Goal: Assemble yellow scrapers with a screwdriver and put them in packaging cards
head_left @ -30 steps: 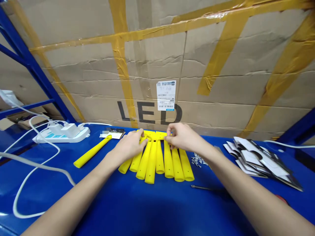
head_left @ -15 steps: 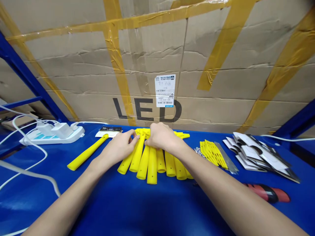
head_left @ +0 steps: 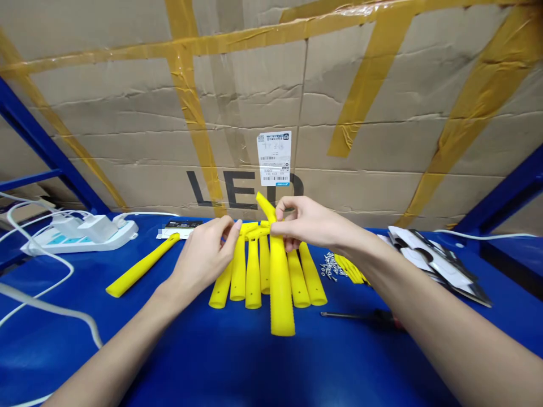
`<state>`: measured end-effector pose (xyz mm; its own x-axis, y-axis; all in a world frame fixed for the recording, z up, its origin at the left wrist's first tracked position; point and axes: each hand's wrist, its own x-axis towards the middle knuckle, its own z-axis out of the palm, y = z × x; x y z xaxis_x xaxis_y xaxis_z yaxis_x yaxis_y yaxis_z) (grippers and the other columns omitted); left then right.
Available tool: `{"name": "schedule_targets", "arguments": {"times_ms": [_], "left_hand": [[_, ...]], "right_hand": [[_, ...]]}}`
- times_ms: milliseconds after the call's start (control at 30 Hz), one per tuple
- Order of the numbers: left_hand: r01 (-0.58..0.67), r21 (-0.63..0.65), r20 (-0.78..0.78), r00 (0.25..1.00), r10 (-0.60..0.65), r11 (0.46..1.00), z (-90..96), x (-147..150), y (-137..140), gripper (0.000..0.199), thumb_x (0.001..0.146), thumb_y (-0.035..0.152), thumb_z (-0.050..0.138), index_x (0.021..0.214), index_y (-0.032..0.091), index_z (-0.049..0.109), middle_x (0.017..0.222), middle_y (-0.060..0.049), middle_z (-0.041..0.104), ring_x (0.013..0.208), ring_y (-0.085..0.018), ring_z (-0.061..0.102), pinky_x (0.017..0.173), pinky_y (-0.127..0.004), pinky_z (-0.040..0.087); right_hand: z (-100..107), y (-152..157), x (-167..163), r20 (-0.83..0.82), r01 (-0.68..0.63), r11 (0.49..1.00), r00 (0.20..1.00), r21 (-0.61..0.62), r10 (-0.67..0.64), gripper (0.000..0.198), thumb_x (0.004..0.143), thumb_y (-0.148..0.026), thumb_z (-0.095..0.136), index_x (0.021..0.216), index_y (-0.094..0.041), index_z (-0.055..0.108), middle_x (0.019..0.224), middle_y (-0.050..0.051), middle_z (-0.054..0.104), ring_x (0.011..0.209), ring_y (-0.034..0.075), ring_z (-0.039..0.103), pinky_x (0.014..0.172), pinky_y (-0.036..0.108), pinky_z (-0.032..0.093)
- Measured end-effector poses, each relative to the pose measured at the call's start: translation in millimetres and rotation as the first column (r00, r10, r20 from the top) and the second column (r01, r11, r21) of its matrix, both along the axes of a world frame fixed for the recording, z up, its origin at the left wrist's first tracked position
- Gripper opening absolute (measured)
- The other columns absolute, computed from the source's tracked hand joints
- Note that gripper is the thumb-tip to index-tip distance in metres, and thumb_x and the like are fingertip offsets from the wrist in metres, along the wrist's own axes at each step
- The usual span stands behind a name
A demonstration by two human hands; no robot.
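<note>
My right hand point(head_left: 303, 221) pinches a yellow plastic handle point(head_left: 282, 294) near its top, holding it raised above the others. This handle is a long hollow tube with a narrower bent end point(head_left: 263, 203) pointing up. Several matching yellow handles point(head_left: 253, 277) lie side by side on the blue table, their wide ends toward me. My left hand point(head_left: 211, 243) is closed at the top of the leftmost ones, its thumb and fingertips together. Whatever it may grip there is hidden. Apart on the left lies a single yellow handle point(head_left: 142, 265).
Small screws point(head_left: 330, 267) and thin yellow pieces point(head_left: 352, 270) lie right of the handles. A screwdriver point(head_left: 345, 315) is partly behind my right forearm. Printed cards point(head_left: 436, 260) are piled at right, a power strip point(head_left: 80, 237) sits at left. A taped cardboard box point(head_left: 254, 102) stands behind.
My right hand has lifted one yellow handle out of the row and drawn it toward me. My left hand stays by the row's left side. The screwdriver's shaft has come into sight.
</note>
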<state>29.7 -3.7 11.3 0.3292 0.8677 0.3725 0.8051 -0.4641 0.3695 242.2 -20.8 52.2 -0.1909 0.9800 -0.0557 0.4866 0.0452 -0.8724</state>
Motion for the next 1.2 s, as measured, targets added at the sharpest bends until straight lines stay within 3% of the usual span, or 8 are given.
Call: {"name": "schedule_targets", "arguments": {"times_ms": [67,133,267,367,500,700,933,1200], "left_hand": [[0.254,-0.201,0.244,0.948,-0.203,0.946,9.0,18,-12,0.039,0.101,0.050,0.040,0.086,0.021,0.061,0.086,-0.003,0.070,0.082,-0.020,0.066,0.075,-0.032,0.049],[0.466,-0.410,0.427,0.858,-0.286,0.784,15.7,39,-22,0.036,0.098,0.051,0.047,0.101,0.021,0.066,0.094,-0.003,0.073,0.091,-0.021,0.069,0.078,-0.031,0.053],[0.541,-0.565,0.496,0.826,-0.267,0.624,22.5,75,-26,0.041,0.086,0.046,0.067,0.118,0.019,0.064,0.088,-0.004,0.076,0.087,-0.023,0.072,0.078,-0.034,0.056],[0.620,-0.598,0.576,0.773,-0.265,0.508,25.2,94,-21,0.038,0.089,0.039,0.063,0.121,0.019,0.059,0.085,-0.005,0.076,0.085,-0.023,0.073,0.082,-0.037,0.057],[0.569,-0.572,0.493,0.814,-0.306,0.591,26.4,112,-16,0.029,0.094,0.040,0.052,0.113,0.019,0.060,0.065,0.001,0.066,0.062,-0.018,0.066,0.067,-0.031,0.054],[0.368,-0.599,0.157,0.925,-0.345,0.712,18.2,119,-24,0.059,0.092,0.054,0.053,0.143,0.026,0.048,0.061,0.006,0.063,0.051,-0.017,0.063,0.052,-0.026,0.048],[0.390,-0.564,0.021,0.888,-0.459,0.728,19.6,115,-19,0.044,0.094,0.056,0.050,0.121,0.025,0.065,0.093,-0.002,0.076,0.069,-0.018,0.071,0.060,-0.026,0.050],[0.425,-0.572,-0.035,0.842,-0.539,0.701,29.5,110,-19,0.045,0.098,0.058,0.045,0.119,0.024,0.065,0.082,0.001,0.072,0.068,-0.016,0.070,0.061,-0.024,0.048]], "right_hand": [[-2,-10,12,-0.075,0.030,1.000,0.997,0.003,-0.030,0.024,0.083,-0.021,0.066,0.091,-0.023,0.043,0.060,-0.001,0.068,0.055,0.013,0.068,0.053,0.022,0.055],[-5,-18,25,-0.166,0.059,0.998,0.984,-0.021,-0.062,0.028,0.083,-0.019,0.067,0.094,-0.023,0.042,0.062,-0.002,0.069,0.056,0.014,0.069,0.057,0.024,0.058],[0,-30,52,-0.259,0.090,0.993,0.960,-0.074,-0.106,0.036,0.081,-0.015,0.073,0.092,-0.024,0.040,0.063,-0.002,0.070,0.060,0.015,0.073,0.060,0.024,0.060],[13,-36,81,-0.113,0.033,0.995,0.993,-0.091,-0.043,0.026,0.085,-0.022,0.072,0.087,-0.023,0.046,0.064,0.001,0.072,0.061,0.016,0.073,0.059,0.025,0.060],[25,-42,132,0.376,0.196,0.979,0.912,-0.050,-0.164,0.009,0.086,-0.021,0.068,0.081,-0.022,0.061,0.069,0.003,0.075,0.055,0.014,0.070,0.054,0.024,0.055],[13,-41,184,0.625,0.354,0.931,0.747,-0.086,-0.225,0.014,0.069,-0.009,0.076,0.066,-0.020,0.068,0.049,0.002,0.066,0.049,0.019,0.067,0.050,0.028,0.049],[3,-34,158,0.673,0.289,0.945,0.730,-0.151,-0.116,0.012,0.072,-0.006,0.071,0.077,-0.017,0.072,0.059,0.003,0.073,0.060,0.018,0.073,0.056,0.024,0.053],[-9,-23,126,0.787,0.381,0.890,0.616,-0.252,-0.041,0.004,0.079,-0.011,0.073,0.081,-0.010,0.070,0.065,0.002,0.072,0.064,0.017,0.072,0.062,0.029,0.058]]}}
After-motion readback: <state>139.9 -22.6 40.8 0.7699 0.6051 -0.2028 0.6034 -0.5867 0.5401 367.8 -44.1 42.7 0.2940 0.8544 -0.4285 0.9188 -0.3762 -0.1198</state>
